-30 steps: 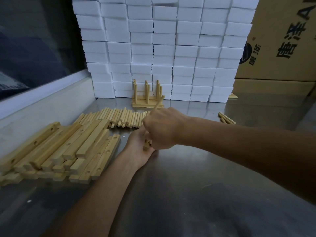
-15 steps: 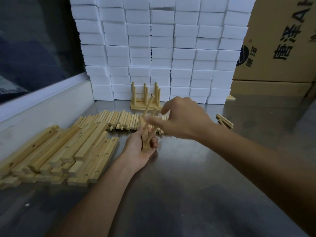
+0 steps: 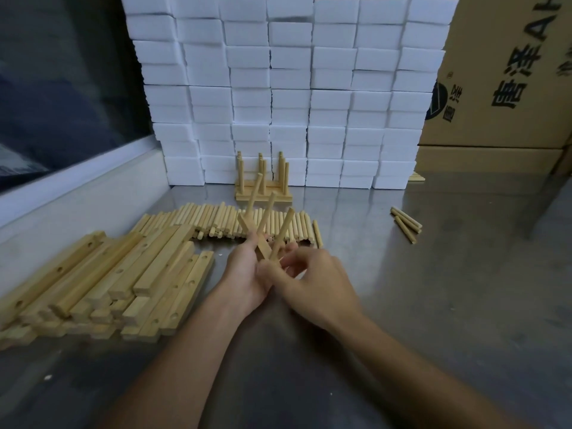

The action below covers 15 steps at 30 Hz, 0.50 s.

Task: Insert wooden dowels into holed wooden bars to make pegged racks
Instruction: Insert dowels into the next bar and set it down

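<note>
My left hand (image 3: 244,275) grips a holed wooden bar (image 3: 261,246), tilted, at the table's middle. Three dowels stick up out of the bar at slanted angles; the rightmost dowel (image 3: 283,232) is pinched near its base by my right hand (image 3: 309,281), which sits right beside the left. A row of loose dowels (image 3: 216,222) lies just behind the hands. A heap of holed bars (image 3: 108,280) lies to the left. Finished pegged racks (image 3: 263,185) stand at the back against white blocks.
A wall of stacked white foam blocks (image 3: 291,88) fills the back. Cardboard boxes (image 3: 507,75) stand at the right. A few stray dowels (image 3: 405,222) lie on the steel table (image 3: 433,305) to the right. A raised ledge (image 3: 77,196) and dark window border the left.
My right hand drew back from the dowel tops and came down to the bar. A third dowel now stands in the bar; my left hand has kept its hold.
</note>
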Tool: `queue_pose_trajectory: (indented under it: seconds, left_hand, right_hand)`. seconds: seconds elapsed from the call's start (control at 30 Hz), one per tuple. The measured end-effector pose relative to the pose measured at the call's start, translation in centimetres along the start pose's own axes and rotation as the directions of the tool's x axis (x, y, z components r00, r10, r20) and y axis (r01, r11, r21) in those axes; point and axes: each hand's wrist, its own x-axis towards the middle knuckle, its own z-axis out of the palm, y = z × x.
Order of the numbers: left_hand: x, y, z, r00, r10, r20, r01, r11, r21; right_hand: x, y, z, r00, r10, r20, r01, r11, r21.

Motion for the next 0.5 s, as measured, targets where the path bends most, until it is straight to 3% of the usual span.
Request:
queue_pose_trajectory:
  seconds: [0.1,0.23,0.5]
  left_hand:
    - [0.0,0.1,0.1,1.000,0.017,0.007,-0.017,1.000,-0.016]
    - [0.0,-0.1,0.3,0.999,0.034,0.009,-0.034,0.996,0.087]
    - [0.0,0.1,0.6,0.999,0.027,0.021,-0.027,0.999,0.026]
  right_hand:
    - [0.5,0.2,0.5,0.999,-0.005,-0.034,0.006,1.000,0.006]
    - [1.2,0.6,0.6,0.996,-0.004,-0.086,0.008,0.999,0.044]
    - [3.2,2.0,0.2,0.998,0.058,-0.023,-0.057,0.997,0.043]
